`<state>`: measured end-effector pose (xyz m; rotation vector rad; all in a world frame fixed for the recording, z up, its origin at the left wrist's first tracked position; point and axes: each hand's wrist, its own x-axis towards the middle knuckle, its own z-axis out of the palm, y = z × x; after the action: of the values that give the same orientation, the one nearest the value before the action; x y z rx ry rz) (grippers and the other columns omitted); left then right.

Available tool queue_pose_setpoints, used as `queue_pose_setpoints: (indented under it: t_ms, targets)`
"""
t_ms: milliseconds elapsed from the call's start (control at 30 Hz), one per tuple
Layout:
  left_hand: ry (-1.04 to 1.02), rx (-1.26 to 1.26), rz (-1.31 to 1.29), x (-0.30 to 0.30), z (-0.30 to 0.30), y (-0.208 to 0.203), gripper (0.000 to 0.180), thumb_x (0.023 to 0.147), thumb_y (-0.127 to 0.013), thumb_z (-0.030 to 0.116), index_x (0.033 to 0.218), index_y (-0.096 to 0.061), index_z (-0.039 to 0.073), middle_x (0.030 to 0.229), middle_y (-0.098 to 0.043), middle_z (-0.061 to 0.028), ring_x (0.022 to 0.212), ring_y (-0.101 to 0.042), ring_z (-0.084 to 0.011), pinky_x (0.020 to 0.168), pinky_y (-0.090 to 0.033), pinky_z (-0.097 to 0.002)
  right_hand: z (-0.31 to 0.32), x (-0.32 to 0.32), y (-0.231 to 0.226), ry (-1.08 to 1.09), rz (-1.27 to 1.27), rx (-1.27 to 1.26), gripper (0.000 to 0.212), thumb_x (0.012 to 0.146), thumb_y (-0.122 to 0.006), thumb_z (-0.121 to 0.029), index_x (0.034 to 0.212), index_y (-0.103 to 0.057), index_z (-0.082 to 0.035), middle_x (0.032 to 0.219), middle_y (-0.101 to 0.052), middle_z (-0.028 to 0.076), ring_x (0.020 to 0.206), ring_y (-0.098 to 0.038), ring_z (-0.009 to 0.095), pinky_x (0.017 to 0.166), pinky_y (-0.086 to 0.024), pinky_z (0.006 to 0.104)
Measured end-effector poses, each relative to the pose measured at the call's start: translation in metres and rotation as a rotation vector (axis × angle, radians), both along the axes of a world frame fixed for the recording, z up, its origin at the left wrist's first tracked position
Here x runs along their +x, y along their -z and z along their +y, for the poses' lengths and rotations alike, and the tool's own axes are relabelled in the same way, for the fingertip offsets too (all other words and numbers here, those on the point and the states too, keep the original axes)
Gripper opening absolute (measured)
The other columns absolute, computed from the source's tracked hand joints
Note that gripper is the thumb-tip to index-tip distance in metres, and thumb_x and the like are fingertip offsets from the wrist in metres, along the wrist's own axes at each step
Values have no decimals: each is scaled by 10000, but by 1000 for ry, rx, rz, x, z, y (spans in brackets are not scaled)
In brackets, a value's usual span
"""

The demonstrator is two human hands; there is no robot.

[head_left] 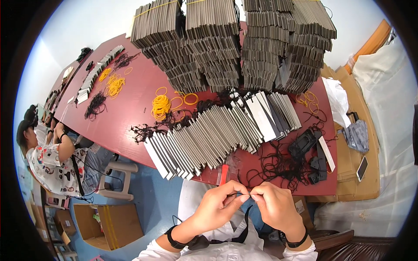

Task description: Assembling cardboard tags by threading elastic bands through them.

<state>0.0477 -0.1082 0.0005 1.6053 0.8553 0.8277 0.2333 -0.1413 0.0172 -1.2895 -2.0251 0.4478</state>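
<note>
My left hand (223,204) and my right hand (275,203) meet just in front of the table's near edge, both pinched closed. Between their fingertips runs a short bit of thin black cord (249,195), mostly hidden by the fingers. Right beyond my hands lies a tangle of loose black cords (283,167) on the dark red table (130,145). A red-handled tool (224,174) sticks out over the edge near my left hand. Farther left, a long leaning row of flat grey and white pieces (204,135) has black cords along its far side.
Tall stacks of banded grey pieces (213,48) rise at the back. Yellow rubber bands (161,106) lie left of centre. Black plastic holders (305,145) sit at the right. A cardboard box (109,226) stands on the floor, near a seated person (56,161). A phone (362,168) rests on cardboard.
</note>
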Motion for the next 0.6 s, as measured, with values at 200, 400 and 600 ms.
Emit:
queue_pose_setpoints:
  t_ms: [200,400,600]
  targets:
    - [73,-441,-301,-3,-3,0,97,929,-592,91,993,-581,17,707,-397,93,589,-273,5,509,-231,-185,-1,1,0,-39,-124,220,259,694,-636,-5,952,-611,-9,797,-630,56,659,-625,204,550,-505,298]
    - [61,-461,-336,0,-4,0,99,929,-593,86,988,-586,7,730,-430,90,599,-287,10,515,-236,-176,-2,4,3,-54,-146,276,286,690,-633,-7,976,-634,6,805,-638,56,661,-623,191,551,-508,289]
    - [37,-463,-350,4,-5,2,98,927,-595,74,980,-576,-6,724,-465,74,587,-320,18,499,-251,-169,-2,5,4,-54,-176,315,263,681,-637,-10,944,-639,9,781,-631,44,648,-613,175,540,-502,274]
